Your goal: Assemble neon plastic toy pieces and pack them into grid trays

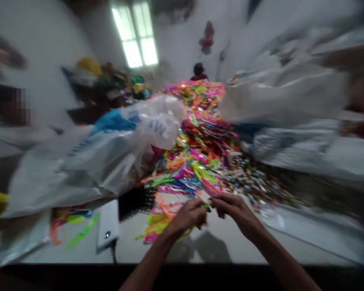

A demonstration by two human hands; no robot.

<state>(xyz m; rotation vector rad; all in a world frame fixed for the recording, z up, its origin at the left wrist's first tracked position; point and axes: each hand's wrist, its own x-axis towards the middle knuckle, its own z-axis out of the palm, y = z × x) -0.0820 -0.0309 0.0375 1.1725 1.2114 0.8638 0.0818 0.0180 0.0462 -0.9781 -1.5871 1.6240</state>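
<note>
My left hand (191, 213) is closed over the table, with a small yellow-green piece (206, 206) showing at its fingertips. Close beside it on the right, my right hand (230, 205) is also closed, thumb and fingers pinched together. Blur hides what, if anything, sits between its fingers. Under and left of my left hand lies a small pile of yellow, pink and orange strips (158, 223). Just beyond both hands rises a large heap of bright coloured soft strips (197, 157).
A big white plastic bag (87, 161) lies left of the heap. White sacks (285, 97) are stacked at the right, above many small mixed pieces (257, 178). A white device with a cable (108, 224) rests on the table (133, 246). People sit at the left and far back.
</note>
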